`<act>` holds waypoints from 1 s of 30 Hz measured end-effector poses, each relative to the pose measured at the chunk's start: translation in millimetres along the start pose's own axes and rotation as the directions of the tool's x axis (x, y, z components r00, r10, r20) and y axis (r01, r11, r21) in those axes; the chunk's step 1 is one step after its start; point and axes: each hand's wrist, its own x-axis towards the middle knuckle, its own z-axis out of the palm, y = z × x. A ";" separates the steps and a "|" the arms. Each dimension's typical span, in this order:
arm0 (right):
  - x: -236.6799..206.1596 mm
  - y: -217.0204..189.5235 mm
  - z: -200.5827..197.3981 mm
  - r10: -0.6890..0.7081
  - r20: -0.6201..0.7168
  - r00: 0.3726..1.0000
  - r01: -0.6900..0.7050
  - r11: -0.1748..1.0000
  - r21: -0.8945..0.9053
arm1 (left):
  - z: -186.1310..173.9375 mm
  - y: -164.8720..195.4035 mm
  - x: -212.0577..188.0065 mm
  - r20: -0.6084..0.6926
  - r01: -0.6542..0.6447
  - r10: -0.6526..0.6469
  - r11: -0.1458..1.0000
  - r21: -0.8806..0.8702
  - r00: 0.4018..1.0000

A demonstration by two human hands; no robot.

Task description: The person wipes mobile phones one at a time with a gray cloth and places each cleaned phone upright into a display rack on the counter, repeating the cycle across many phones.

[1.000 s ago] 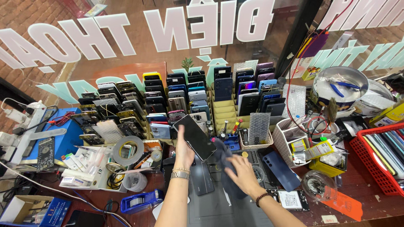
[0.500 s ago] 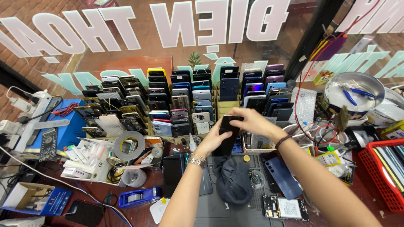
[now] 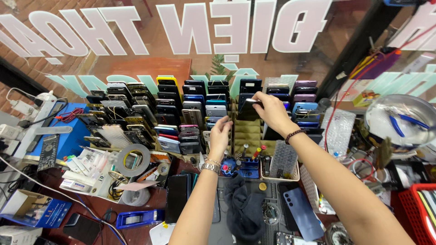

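Lifted since half a second ago: dark phone [image 3: 251,101], then held low before the rack by both hands, now up at a slot in the upper rows. Right hand [image 3: 269,110] alone on it, fingers [image 3: 259,102] pinched on its top edge, phone tilted and seemingly partway into the rack [image 3: 247,128]. Left hand [image 3: 220,134] off it now, lower and to the left, fingers loosely curled and slightly apart, holding nothing visible, hovering just before the phones [image 3: 190,136] in the lower rows.

Judged from this: carrying done, seating in the slot nearly done, release not yet. Hard to tell whether fully settled.

Around the slot: several empty wooden steps just below, rows of upright phones packed on both sides. Below the rack, a blue tool holder [image 3: 240,167] with small drivers, a dark cloth [image 3: 243,208] on the bench [image 3: 145,233], a blue phone [image 3: 302,213] lying face down beside it. Further left, tape rolls [image 3: 132,159] and a blue box [image 3: 34,208]. Far right, a metal bowl [image 3: 399,120] with blue-handled pliers and a red basket [image 3: 420,213].
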 end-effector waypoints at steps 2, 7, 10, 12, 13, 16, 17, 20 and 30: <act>4.9 7.9 12.1 0.002 0.057 0.998 -0.002 1.000 0.001 | -1.5 -7.7 0.1 0.020 0.038 -0.038 0.999 0.027 0.999; 10.0 21.8 44.0 0.033 0.165 0.986 -0.025 0.998 -0.054 | -0.8 -14.8 -5.0 0.066 0.186 -0.188 0.982 0.037 0.980; 11.7 27.7 58.2 0.061 0.224 0.973 -0.039 0.994 -0.100 | -1.5 -14.8 -8.9 0.066 0.223 -0.225 0.974 0.042 0.972; 12.5 29.2 64.3 0.089 0.265 0.960 -0.062 0.992 -0.109 | -3.2 -14.7 -11.5 0.065 0.231 -0.231 0.973 0.013 0.971; 12.9 29.2 65.6 0.120 0.272 0.955 -0.090 0.989 -0.120 | -4.2 -14.4 -13.0 0.065 0.234 -0.233 0.972 -0.001 0.970; 13.3 24.5 63.7 0.103 0.228 0.968 -0.074 0.988 -0.133 | -9.3 -12.2 -19.6 0.063 0.219 -0.216 0.975 -0.044 0.974; 11.9 21.5 61.2 0.023 0.168 0.985 -0.002 0.992 -0.128 | -12.0 -11.5 -23.7 0.046 0.213 -0.211 0.977 -0.026 0.976; 6.9 8.8 49.7 -0.096 -0.025 0.995 0.092 0.987 -0.131 | -27.8 -9.8 -36.7 -0.013 0.166 -0.167 0.986 -0.025 0.986; -74.8 -44.9 67.3 0.076 0.236 0.969 -0.170 0.896 0.410 | -101.1 -45.0 -98.5 -0.454 0.149 -0.122 0.989 0.024 0.883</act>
